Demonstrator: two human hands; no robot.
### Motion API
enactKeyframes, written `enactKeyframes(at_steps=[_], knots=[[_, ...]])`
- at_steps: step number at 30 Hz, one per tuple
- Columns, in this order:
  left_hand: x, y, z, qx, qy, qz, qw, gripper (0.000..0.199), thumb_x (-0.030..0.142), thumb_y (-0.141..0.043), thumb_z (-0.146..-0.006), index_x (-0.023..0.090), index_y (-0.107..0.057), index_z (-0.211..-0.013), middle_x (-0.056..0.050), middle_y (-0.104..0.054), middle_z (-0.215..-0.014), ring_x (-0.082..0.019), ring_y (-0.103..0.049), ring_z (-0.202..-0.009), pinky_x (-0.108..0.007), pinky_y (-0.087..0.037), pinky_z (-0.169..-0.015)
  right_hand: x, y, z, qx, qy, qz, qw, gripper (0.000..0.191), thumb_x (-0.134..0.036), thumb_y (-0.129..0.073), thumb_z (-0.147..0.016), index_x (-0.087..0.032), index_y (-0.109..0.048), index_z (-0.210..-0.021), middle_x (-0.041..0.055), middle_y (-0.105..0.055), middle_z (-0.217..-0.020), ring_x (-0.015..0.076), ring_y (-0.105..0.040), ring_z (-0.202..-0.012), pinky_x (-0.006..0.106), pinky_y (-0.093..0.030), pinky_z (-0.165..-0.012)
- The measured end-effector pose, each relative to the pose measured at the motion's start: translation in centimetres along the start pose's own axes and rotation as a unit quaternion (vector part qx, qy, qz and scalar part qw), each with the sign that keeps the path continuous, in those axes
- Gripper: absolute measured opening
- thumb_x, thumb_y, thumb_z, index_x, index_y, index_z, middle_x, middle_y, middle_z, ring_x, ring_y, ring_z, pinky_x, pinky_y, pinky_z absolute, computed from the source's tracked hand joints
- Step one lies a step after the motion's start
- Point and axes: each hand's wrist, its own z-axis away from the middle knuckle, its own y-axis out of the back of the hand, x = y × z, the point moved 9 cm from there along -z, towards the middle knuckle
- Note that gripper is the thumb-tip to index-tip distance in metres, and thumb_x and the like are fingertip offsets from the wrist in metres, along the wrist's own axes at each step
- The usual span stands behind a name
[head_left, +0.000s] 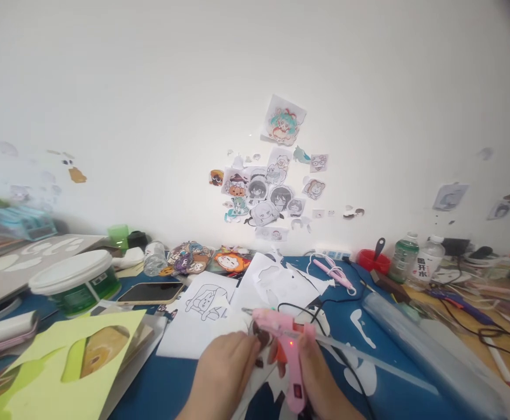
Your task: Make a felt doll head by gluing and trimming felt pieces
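My right hand is wrapped round the handle of a pink glue gun, whose small red light glows. A clear glue stick sticks out of its back towards the right. The nozzle points left, just above my left hand. The fingers of my left hand are pressed together at a small dark brown piece, partly hidden behind the fingers and gun. Beyond the hands lie a sheet with a line drawing and white cut paper.
A white-lidded tub, a phone and yellow cut paper lie on the left. Rightward are a clear roll, two bottles, a red bowl and a pink pen-like tool. Black cables cross the blue mat.
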Motion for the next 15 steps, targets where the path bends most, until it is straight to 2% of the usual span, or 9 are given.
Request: enactKeyframes(at_steps=[1, 3, 5, 7, 9, 11, 15], knots=[[-0.9, -0.1, -0.2, -0.013, 0.008, -0.036, 0.999, 0.031, 0.02, -0.035, -0.09, 0.018, -0.061, -0.074, -0.003, -0.06, -0.058, -0.018, -0.058, -0.055, -0.028, -0.046, -0.054, -0.5, 0.3, -0.3, -0.001, 0.018, -0.013, 1.0, 0.076, -0.077, -0.022, -0.076, -0.015, -0.066, -0.07, 0.0057, -0.056, -0.055, 0.0165, -0.05, -0.051, 0.028, -0.04, -0.051], [-3.4, -1.0, -0.5, -0.086, 0.044, -0.078, 0.992, 0.034, 0.021, -0.033, -0.09, 0.017, -0.062, -0.074, -0.006, -0.062, -0.063, -0.019, -0.06, -0.059, -0.03, -0.047, -0.055, -1.3, 1.2, -1.0, 0.014, 0.039, -0.063, 0.997, 0.078, -0.078, -0.02, -0.074, -0.015, -0.065, -0.066, 0.0056, -0.055, -0.052, 0.0165, -0.049, -0.05, 0.028, -0.037, -0.05], [-5.6, -1.8, -0.4, -0.15, 0.06, -0.072, 0.984, 0.033, 0.02, -0.033, -0.09, 0.017, -0.064, -0.081, -0.009, -0.067, -0.076, -0.021, -0.062, -0.075, -0.032, -0.049, -0.066, -1.7, 2.4, -1.5, 0.05, 0.03, -0.107, 0.993, 0.072, -0.074, -0.026, -0.077, -0.015, -0.066, -0.068, 0.0053, -0.057, -0.054, 0.0162, -0.05, -0.052, 0.027, -0.038, -0.051], [-6.7, -2.3, -0.1, -0.177, 0.042, -0.055, 0.982, 0.026, 0.026, -0.04, -0.089, 0.018, -0.063, -0.099, -0.011, -0.067, -0.099, -0.025, -0.06, -0.094, -0.04, -0.046, -0.082, -1.9, 3.3, -1.7, 0.08, 0.014, -0.143, 0.986, 0.065, -0.071, -0.034, -0.078, -0.015, -0.065, -0.07, 0.0051, -0.061, -0.061, 0.0152, -0.051, -0.055, 0.026, -0.039, -0.053], [-7.2, -3.5, 0.6, -0.225, 0.029, -0.037, 0.973, 0.041, 0.044, -0.055, -0.079, 0.02, -0.057, -0.113, -0.013, -0.061, -0.117, -0.03, -0.052, -0.11, -0.047, -0.041, -0.09, -1.9, 3.7, -1.9, 0.095, -0.004, -0.18, 0.979, 0.058, -0.068, -0.042, -0.077, -0.015, -0.066, -0.076, 0.0049, -0.064, -0.068, 0.0148, -0.053, -0.057, 0.026, -0.042, -0.056], [-7.2, -4.7, 1.4, -0.274, 0.028, -0.026, 0.961, 0.062, 0.049, -0.066, -0.068, 0.021, -0.051, -0.121, -0.015, -0.055, -0.127, -0.033, -0.047, -0.117, -0.049, -0.037, -0.095, -1.7, 4.0, -2.0, 0.104, -0.021, -0.203, 0.973, 0.054, -0.066, -0.048, -0.074, -0.016, -0.066, -0.083, 0.005, -0.066, -0.072, 0.0158, -0.055, -0.061, 0.026, -0.044, -0.061], [-6.4, -5.3, 1.8, -0.326, 0.035, -0.034, 0.944, 0.069, 0.033, -0.073, -0.062, 0.02, -0.048, -0.125, -0.016, -0.051, -0.132, -0.034, -0.045, -0.12, -0.05, -0.035, -0.098, -1.3, 4.3, -2.3, 0.117, -0.029, -0.182, 0.976, 0.049, -0.061, -0.052, -0.075, -0.015, -0.066, -0.082, 0.005, -0.065, -0.067, 0.0178, -0.057, -0.066, 0.028, -0.045, -0.067]])
